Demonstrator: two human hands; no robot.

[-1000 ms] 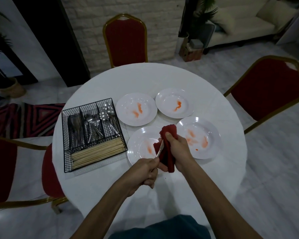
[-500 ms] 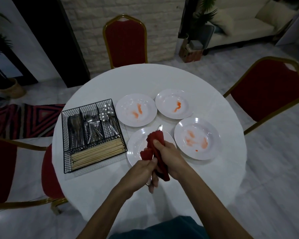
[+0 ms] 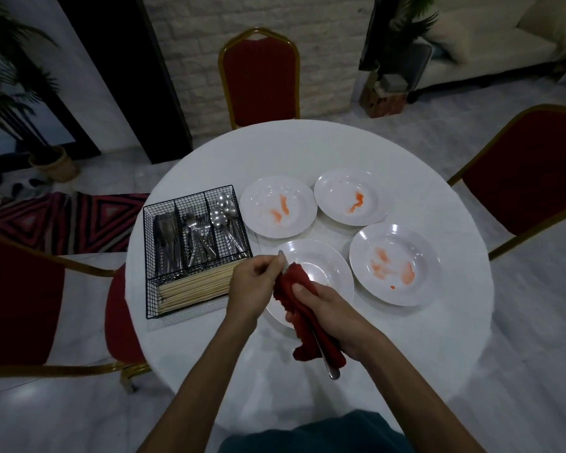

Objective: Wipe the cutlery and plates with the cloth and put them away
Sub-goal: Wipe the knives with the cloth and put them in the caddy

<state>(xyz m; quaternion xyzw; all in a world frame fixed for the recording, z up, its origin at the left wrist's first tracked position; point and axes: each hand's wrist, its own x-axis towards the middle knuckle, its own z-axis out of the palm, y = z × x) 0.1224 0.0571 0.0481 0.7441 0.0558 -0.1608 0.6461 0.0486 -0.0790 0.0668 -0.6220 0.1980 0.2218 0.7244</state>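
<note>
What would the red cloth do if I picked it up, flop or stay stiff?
Probably flop: the red cloth bunches in folds in the right hand and its end droops. Likely light too, draped along the thin cutlery piece.

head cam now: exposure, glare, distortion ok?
Head view: dim, underexposed overall; glare spots on the near plate by the cloth and on the spoons; wide-angle bending curves the right chair; left hand, right hand and utensil read fairly sharp.
</note>
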